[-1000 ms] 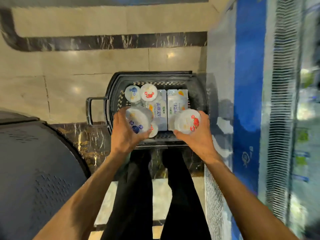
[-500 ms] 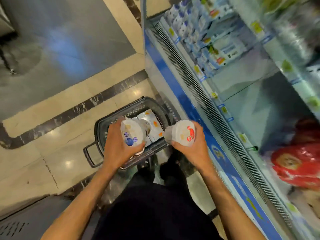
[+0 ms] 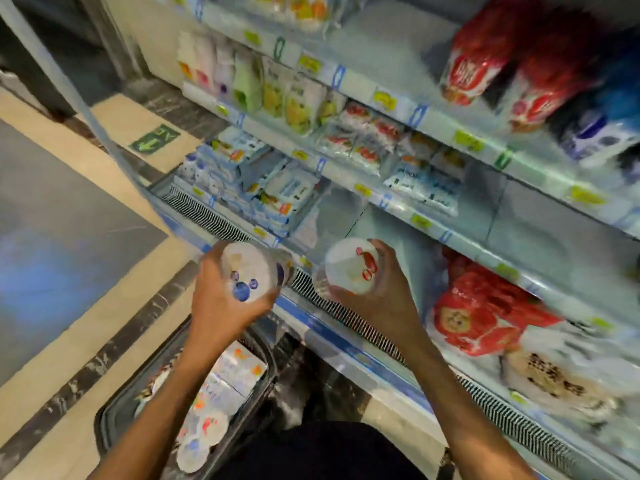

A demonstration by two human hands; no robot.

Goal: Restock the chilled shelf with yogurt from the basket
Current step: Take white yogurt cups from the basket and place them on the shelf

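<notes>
On my feed, the pale metal bottom deck (image 3: pixel 349 216) of the open chilled shelf carries stacked blue-and-white yogurt multipacks (image 3: pixel 266 192) at its left end and red plastic bags (image 3: pixel 485 313) further right, with bare metal between them. The white shelf above (image 3: pixel 420 221) holds rows of white sachet packs (image 3: pixel 426 185) (print too blurred for me to read). The black plastic basket (image 3: pixel 114 420) sits on the beige tiled floor (image 3: pixel 104 323), near the cabinet's foot.
</notes>
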